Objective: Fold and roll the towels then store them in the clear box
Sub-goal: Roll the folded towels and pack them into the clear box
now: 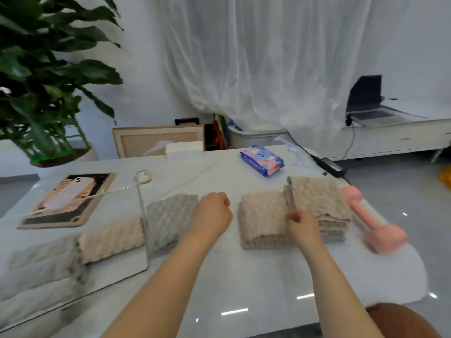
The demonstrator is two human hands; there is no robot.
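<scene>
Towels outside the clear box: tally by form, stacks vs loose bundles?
Folded stacks: 2
Grey towel bundle, next to the left hand: 1
Total: 3

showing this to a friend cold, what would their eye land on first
Probably the two bare hands in the middle: the right hand at the stacks of folded beige knobbly towels, the left hand near the clear plastic box of rolled towels. Then the pink dumbbell at the right and the big leafy green plant top left.
</scene>
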